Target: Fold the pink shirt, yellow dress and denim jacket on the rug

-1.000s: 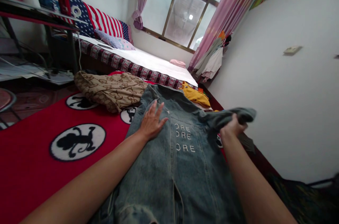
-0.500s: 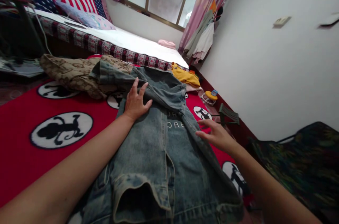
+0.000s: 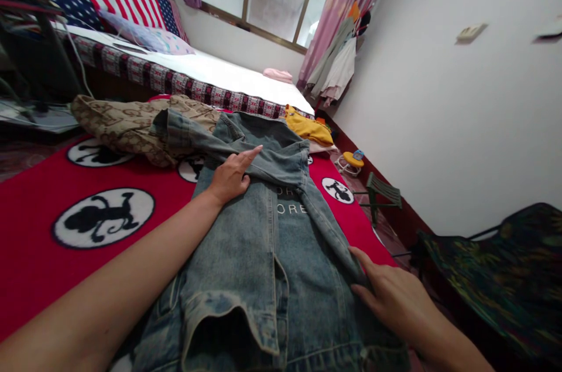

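A blue denim jacket (image 3: 237, 243) lies spread face up, its hem toward me and its collar far off. One sleeve (image 3: 272, 162) is folded across the chest, its cuff pointing left; the other sleeve (image 3: 327, 222) runs down the right side. Pale letters show on the chest. My left hand (image 3: 230, 177) rests on the folded sleeve, index finger stretched out, the other fingers partly hidden. At the right edge, my right hand (image 3: 395, 296) has its thumb and index finger about the straight sleeve; its remaining fingers are out of sight.
The jacket lies on a red blanket (image 3: 35, 202) with black-and-white monkey prints. Beyond are a brown patterned garment (image 3: 118, 123), a yellow garment (image 3: 309, 128) and a bed (image 3: 219, 76). To the right stand a yellow stool (image 3: 352, 159), a green folding stool (image 3: 384, 190) and a dark leaf-patterned chair (image 3: 504, 278).
My right hand has come down and toward me, from above the sleeve's upper part to its lower part. The left hand has turned rightward on the folded sleeve, its fingers less spread.
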A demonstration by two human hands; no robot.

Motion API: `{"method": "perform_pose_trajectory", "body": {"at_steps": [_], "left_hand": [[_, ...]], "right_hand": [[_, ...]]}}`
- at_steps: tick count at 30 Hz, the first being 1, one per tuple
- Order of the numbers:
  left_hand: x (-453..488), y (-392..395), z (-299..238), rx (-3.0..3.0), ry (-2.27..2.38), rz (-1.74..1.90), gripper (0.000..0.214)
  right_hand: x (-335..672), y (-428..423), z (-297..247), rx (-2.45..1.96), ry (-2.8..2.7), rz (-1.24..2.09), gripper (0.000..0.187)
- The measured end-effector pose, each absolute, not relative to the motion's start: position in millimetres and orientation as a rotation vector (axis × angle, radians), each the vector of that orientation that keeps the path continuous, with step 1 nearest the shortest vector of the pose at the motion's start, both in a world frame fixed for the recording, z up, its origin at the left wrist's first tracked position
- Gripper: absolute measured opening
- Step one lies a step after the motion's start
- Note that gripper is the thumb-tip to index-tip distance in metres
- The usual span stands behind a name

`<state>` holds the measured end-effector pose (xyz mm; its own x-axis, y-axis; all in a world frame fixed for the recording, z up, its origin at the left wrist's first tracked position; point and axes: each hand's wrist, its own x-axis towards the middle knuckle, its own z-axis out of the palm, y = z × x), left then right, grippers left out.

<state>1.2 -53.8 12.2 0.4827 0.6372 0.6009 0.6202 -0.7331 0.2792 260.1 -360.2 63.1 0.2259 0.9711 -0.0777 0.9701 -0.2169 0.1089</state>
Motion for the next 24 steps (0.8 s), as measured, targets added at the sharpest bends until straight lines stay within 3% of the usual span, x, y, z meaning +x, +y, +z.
{"method": "perform_pose_trajectory", "body": {"at_steps": [3,6,12,16,19,24], "left_hand": [[2.2,-48.1,8.4,2.636,1.109,1.088,0.064],[2.0,-37.8,5.5,2.445,1.018,1.319,0.042],[-9.9,-22.7,9.4,1.997,1.091,1.891,0.034],[-18.3,-19.2,8.9,1.877,1.186,1.955,0.032],[-19.5,-18.9,6.7,1.893,1.174,1.951,0.032],[-18.6,-19.8,4.3,1.900,1.165,1.925,0.030]], "right_hand": [[260.3,-359.3,69.7,2.493,1.934,-0.123,0.046],[248.6,-349.4,88.0,2.647,2.096,-0.470,0.044],[202.7,-327.7,117.9,2.689,2.257,-1.383,0.049],[175.4,-316.0,109.0,2.220,2.269,-1.789,0.054],[172.4,-287.9,99.4,2.079,2.351,-1.730,0.039],[207.7,-187.9,86.0,2.694,2.662,-1.073,0.038]]}}
